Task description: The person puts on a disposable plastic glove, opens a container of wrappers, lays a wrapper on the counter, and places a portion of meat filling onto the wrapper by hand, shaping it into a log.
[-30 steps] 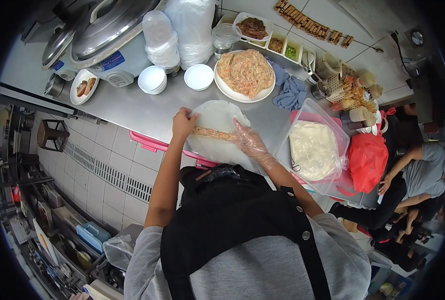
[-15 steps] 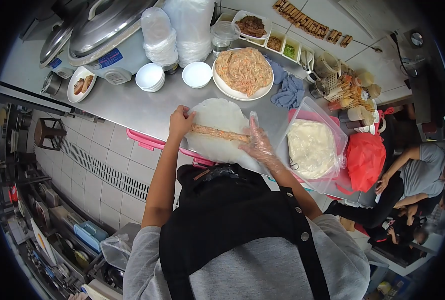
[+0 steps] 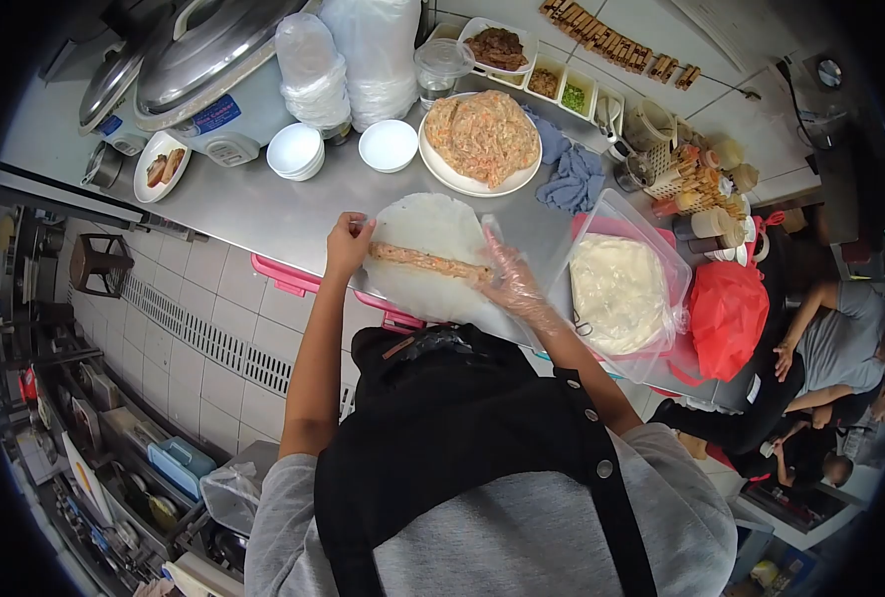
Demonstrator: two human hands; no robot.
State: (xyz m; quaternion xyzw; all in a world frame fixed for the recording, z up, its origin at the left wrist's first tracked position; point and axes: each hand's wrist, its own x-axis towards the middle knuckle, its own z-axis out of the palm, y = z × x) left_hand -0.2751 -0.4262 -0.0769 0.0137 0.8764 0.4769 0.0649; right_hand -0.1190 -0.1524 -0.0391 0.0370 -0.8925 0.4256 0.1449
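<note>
A thin white round wrapper sheet [image 3: 427,217] lies on the steel counter in front of me, with a long strip of orange-flecked minced filling [image 3: 427,261] across its middle. My left hand [image 3: 348,245], bare, is at the wrapper's left edge near one end of the strip, its fingers pinched together on the edge. My right hand [image 3: 514,283] wears a clear plastic glove. It is at the other end of the strip, fingers stretched out and thumb apart, touching the wrapper's right side. Beyond the wrapper, a white plate [image 3: 445,183] carries a mound of the same filling [image 3: 482,139].
White bowls [image 3: 295,149] and a plate of meat pieces [image 3: 163,171] stand left, near the large cookers [image 3: 223,75]. To the right are a lidded plastic box of pale sheets [image 3: 616,289], a red bag [image 3: 729,308] and a blue cloth [image 3: 572,181]. Another person [image 3: 840,328] sits far right.
Both hands have shifted slightly left, along with the wrapper and filling strip. My right fingers have tilted a little left. The seated person's hand at far right has moved.
</note>
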